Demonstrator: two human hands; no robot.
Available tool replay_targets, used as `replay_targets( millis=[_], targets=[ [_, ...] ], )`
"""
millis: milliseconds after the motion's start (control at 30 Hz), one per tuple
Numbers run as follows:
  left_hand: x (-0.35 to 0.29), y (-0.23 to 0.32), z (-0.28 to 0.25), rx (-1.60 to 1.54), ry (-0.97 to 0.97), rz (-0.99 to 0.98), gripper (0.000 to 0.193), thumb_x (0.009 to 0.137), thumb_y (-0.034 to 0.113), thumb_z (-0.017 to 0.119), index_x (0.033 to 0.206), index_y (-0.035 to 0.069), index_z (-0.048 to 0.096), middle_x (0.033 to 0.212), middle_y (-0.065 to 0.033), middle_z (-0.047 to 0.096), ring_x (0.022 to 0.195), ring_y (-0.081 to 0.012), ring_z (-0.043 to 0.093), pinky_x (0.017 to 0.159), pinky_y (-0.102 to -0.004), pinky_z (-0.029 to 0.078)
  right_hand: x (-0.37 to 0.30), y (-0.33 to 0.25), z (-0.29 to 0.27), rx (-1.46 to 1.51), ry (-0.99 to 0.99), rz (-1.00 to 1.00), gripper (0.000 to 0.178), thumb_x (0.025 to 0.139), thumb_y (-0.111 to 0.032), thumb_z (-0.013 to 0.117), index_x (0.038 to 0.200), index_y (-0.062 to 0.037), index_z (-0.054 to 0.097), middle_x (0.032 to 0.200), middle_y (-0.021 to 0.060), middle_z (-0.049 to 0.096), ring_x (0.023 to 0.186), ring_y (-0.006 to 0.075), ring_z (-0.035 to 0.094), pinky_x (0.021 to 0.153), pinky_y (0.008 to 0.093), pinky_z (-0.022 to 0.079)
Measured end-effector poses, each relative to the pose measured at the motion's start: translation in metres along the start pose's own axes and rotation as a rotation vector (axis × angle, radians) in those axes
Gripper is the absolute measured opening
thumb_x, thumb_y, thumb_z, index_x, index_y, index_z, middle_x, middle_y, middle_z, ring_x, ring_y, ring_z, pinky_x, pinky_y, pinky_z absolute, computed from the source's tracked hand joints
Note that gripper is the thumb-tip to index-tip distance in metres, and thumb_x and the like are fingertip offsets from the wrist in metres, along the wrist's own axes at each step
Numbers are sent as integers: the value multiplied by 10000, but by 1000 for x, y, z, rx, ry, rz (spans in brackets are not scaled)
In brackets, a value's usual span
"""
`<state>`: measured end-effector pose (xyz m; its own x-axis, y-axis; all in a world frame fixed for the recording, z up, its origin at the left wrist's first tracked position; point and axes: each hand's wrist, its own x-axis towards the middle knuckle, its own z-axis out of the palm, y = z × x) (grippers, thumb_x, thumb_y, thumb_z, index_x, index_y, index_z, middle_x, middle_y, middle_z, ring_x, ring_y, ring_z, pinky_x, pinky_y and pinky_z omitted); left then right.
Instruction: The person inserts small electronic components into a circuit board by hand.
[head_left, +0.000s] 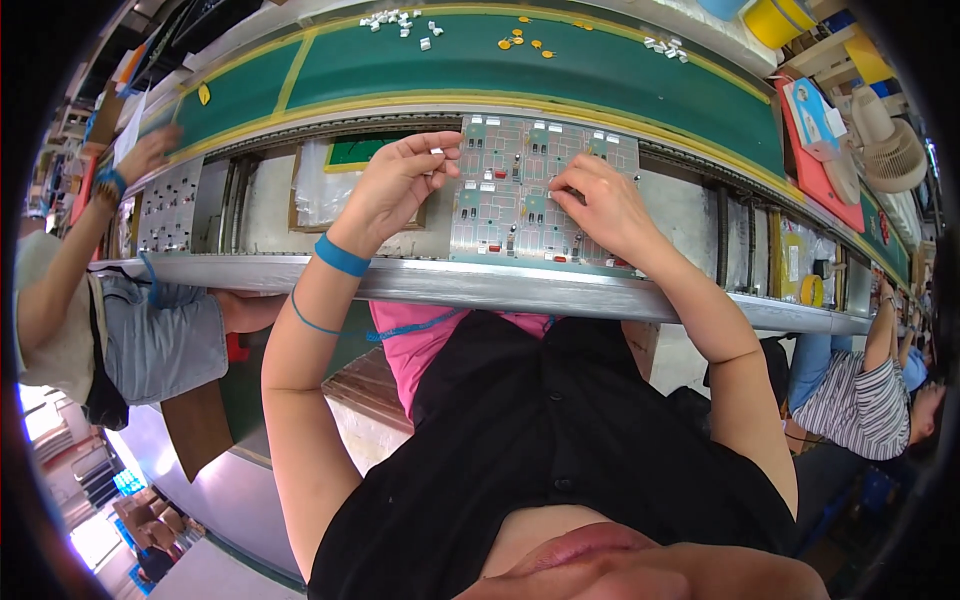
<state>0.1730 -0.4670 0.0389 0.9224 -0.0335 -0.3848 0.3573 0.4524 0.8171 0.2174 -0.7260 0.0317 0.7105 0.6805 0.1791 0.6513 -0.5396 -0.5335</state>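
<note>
A grey-green circuit board panel (480, 222) with printed traces lies across the rails in front of me, set with small black, white and red parts. At its upper left edge, my left hand (400, 178) holds a small white component (437, 151) between thumb and fingers. A blue band circles that wrist. My right hand (602, 203) is over the middle of the panel, fingertips pinched close to its surface. Whatever those fingertips hold, if anything, is hidden.
Beyond the rails runs a green belt (390, 65) with white components (390, 20) and yellow disc-shaped parts (510, 40). A metal rail (420, 275) borders my side. Another person's hand (148, 152) works at the left over another board (168, 210). A fan (890, 150) stands at right.
</note>
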Motion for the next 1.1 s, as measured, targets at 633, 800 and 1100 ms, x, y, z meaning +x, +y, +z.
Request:
replay_targets(
  millis=[633, 800, 1100],
  targets=[
    [-6, 3, 5, 240, -10, 57, 158, 859, 172, 621, 904, 34, 557, 700, -14, 573, 512, -38, 424, 432, -162, 281, 17, 33, -30, -34, 127, 42, 150, 802, -132, 610, 925, -48, 621, 868, 95, 595, 800, 243, 593, 697, 319, 473],
    [-1, 1, 11, 307, 0, 16, 198, 868, 166, 608, 1008, 30, 578, 630, 23, 527, 498, -26, 343, 452, -160, 256, 61, 143, -64, -253, 326, 60, 181, 817, -175, 564, 942, -70, 642, 884, 129, 610, 863, 313, 582, 739, 383, 474],
    [14, -14, 46, 899, -10, 389, 123, 834, 106, 575, 901, 12, 617, 755, -89, 668, 701, -157, 613, 640, -270, 470, 112, 213, -69, -685, 394, 192, 228, 848, -251, 555, 994, -91, 627, 917, 125, 616, 888, 300, 590, 723, 417, 499]
  ],
)
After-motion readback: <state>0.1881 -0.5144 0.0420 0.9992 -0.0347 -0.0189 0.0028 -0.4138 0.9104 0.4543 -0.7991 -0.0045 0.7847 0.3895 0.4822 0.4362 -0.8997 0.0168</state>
